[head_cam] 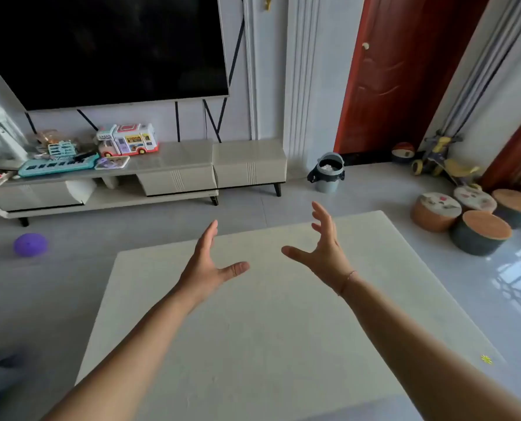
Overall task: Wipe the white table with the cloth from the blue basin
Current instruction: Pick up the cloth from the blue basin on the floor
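The white table (265,329) fills the lower middle of the head view, its top bare under my arms. My left hand (206,262) hovers over its far half, open, palm turned right, thumb spread. My right hand (323,247) is held up beside it, open with fingers curled and apart, palm facing left. Neither hand holds anything. No cloth and no blue basin appear in the view.
A TV cabinet (174,174) with toys stands against the far wall under a large screen. A purple ball (30,245) lies on the floor at left. A grey bin (329,171) stands by the red door. Several round stools (465,217) cluster at right.
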